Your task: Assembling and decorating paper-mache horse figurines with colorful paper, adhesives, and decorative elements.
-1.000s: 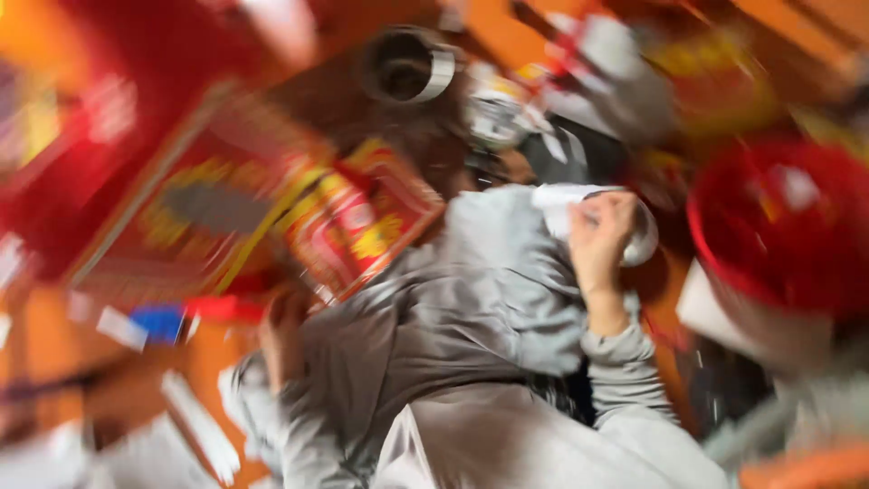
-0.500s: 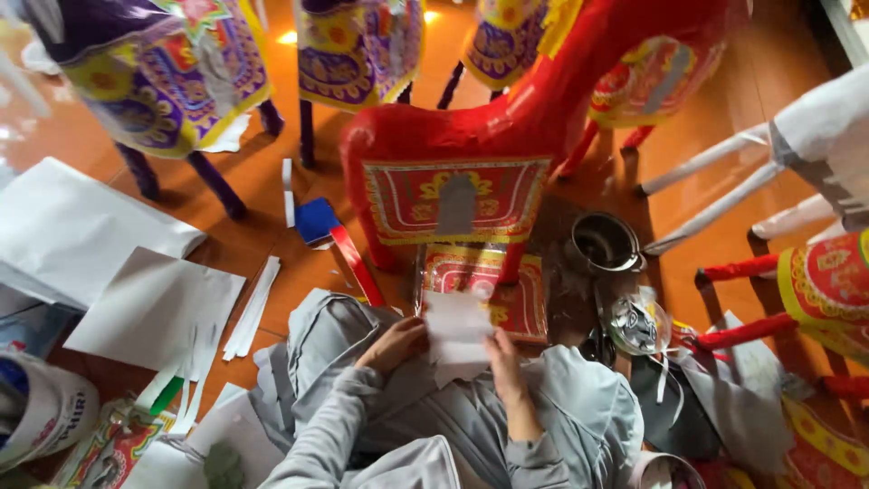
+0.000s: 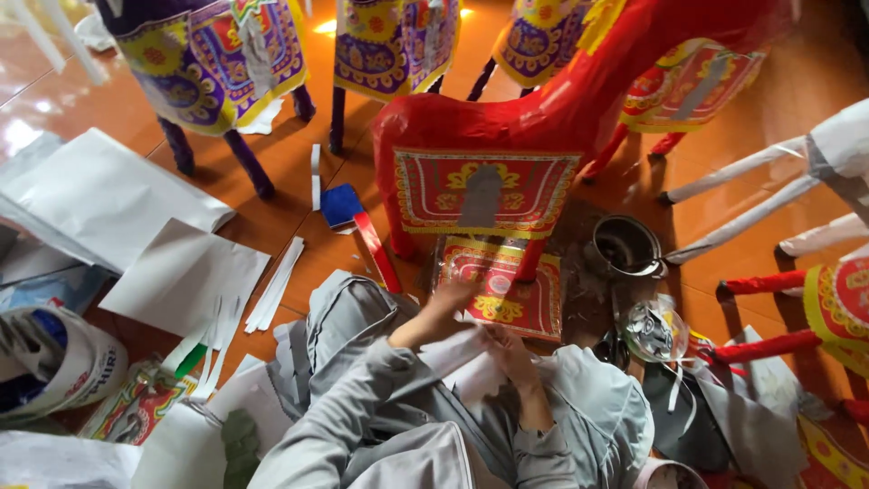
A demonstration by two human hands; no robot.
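White paper (image 3: 457, 358) lies across our lap, gripped by both hands: our left hand (image 3: 450, 303) pinches its upper edge and our right hand (image 3: 509, 349) closes on it just beside. Beyond the left hand a red patterned sheet (image 3: 502, 290) lies on the floor under the red paper horse (image 3: 507, 154). To the right sit a metal pot (image 3: 625, 244) and a bowl of scraps (image 3: 654, 330); white strips (image 3: 276, 285) lie to the left.

Red paper horse (image 3: 543, 118) standing on the wood floor (image 3: 299, 244), with purple paper horses (image 3: 208, 63) lined up behind it. A metal pot (image 3: 625, 244) sits by its legs, next to a clear bag of scraps (image 3: 654, 330). White paper sheets (image 3: 109, 195) and cut strips (image 3: 276, 285) lie off to the side.
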